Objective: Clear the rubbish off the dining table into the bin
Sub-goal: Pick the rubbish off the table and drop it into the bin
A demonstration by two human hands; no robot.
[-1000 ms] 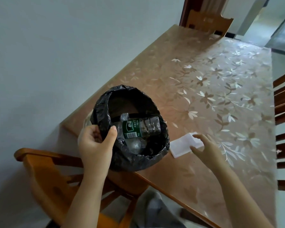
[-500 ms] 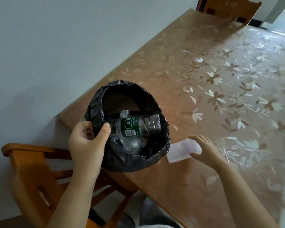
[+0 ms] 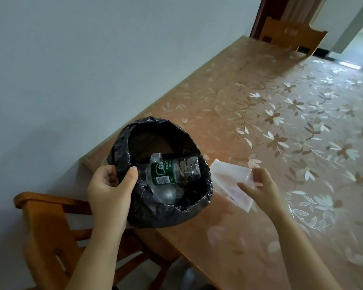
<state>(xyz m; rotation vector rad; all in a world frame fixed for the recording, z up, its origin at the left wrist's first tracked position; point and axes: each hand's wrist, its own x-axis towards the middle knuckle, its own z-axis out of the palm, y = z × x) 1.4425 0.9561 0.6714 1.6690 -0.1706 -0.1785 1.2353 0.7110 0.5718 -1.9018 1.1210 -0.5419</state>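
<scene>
The white sheet (image 3: 228, 176) is found on the bench (image 3: 281, 122), just beside the bin (image 3: 155, 214) on its right. Half a second ago it lay flat with only its far edge touched. Now its near corner is taken between the thumb and fingers (image 3: 258, 174) of the right hand (image 3: 260, 185), and that end appears to be raised slightly off the surface, with a shadow seen under it. The pick-up is therefore judged to be under way, and only a short carry to the left is needed to drop it in.

The sheet is thin, pale and faintly translucent, roughly rectangular, with a soft fold across it. It is probably tissue or light wrapping, so it can be expected to flop and crumple when lifted.

The bin is lined with a black bag and is steadied at its near rim by the left hand (image 3: 109, 191), whose thumb is hooked inside and whose fingers are curled round the outside. A crushed bottle (image 3: 172, 170) with a green label is already inside. No other rubbish is seen on the bench. A wooden chair (image 3: 46, 222) stands below the bin.
</scene>
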